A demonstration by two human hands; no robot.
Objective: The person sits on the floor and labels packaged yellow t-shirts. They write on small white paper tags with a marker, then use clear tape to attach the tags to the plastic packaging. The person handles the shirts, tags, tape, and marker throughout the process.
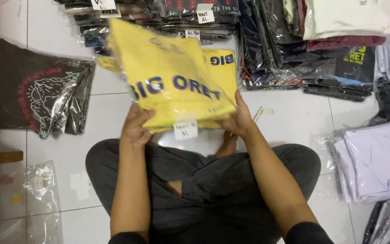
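A folded yellow shirt with dark blue lettering, sealed in a clear plastic bag [168,77], is held tilted above my crossed legs. A small white label [185,130] is stuck on its near edge. My left hand [135,128] grips the bag's near left corner. My right hand [238,118] holds the near right edge, thumb up along the side. A second yellow packed shirt [224,68] lies just behind and under the held one.
A stack of black printed shirts in bags [37,90] lies on the white tiled floor at left. Piles of dark bagged shirts [294,49] line the back. Pale lilac bagged shirts [375,158] sit at right. Empty clear bags [41,185] lie at lower left.
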